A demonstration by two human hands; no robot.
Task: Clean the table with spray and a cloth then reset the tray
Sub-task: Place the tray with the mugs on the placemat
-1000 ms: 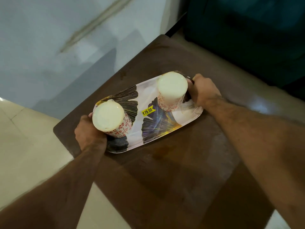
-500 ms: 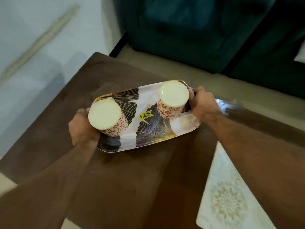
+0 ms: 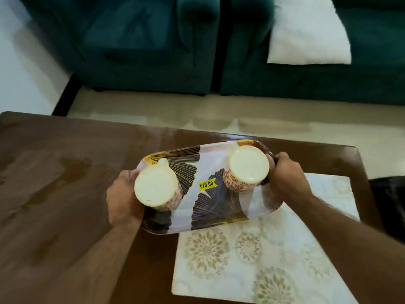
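I hold a long leaf-patterned tray [image 3: 215, 210] with a yellow price sticker above the brown table [image 3: 65, 194]. My left hand [image 3: 122, 200] grips its left end and my right hand [image 3: 285, 178] grips its right end. Two red-flowered mugs stand upside down on it: the left mug [image 3: 156, 189] beside my left hand, the right mug [image 3: 247, 170] beside my right hand. The tray's right half hangs over a white floral mat [image 3: 263, 260] on the table's right side. No spray or cloth is in view.
Damp streaks show on the table's left part. Beyond the table's far edge lies pale floor, then a dark green sofa [image 3: 142, 44] with a white cushion [image 3: 306, 34] on it. A dark object [image 3: 388, 198] sits past the table's right edge.
Both hands have carried the tray with the mugs rightward along the table, and it now overlaps the white mat. The view swung right, bringing the sofa and cushion in.
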